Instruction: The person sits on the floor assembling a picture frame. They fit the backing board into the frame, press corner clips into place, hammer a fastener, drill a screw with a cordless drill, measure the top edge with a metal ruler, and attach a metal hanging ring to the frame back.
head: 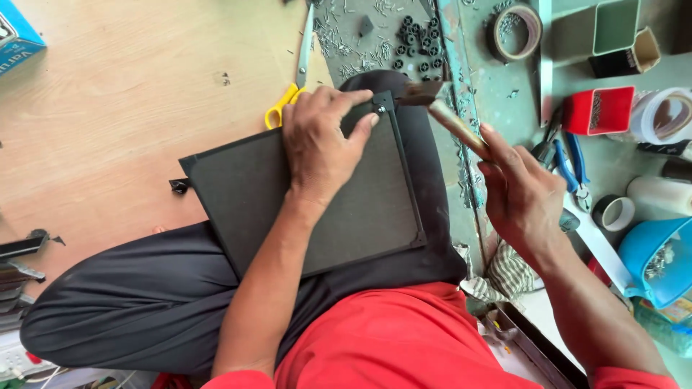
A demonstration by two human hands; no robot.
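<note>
Left hand (321,140) presses flat on the dark panel (303,209) at centre frame while right hand (522,194) grips a hammer (432,101) poised over its upper corner, apparently mid-nailing, needing a square strike.

A dark panel (303,209) lies tilted across the person's lap, on black trousers (130,302). The left hand (321,144) presses flat on its upper part, fingertips (373,119) close to the corner – a small metal fitting (380,108) sits there. The right hand (522,198) grips a wooden-handled hammer (440,104), its head just above that corner. Yellow-handled scissors (292,79) lie on the wooden floor (122,108) beside the left hand. Beyond the panel, small nails (353,43) and black round pieces (418,43) are scattered. Near the right hand – blue pliers (569,162), a red box (598,109), tape rolls (517,32) and a blue tub (656,259).
</note>
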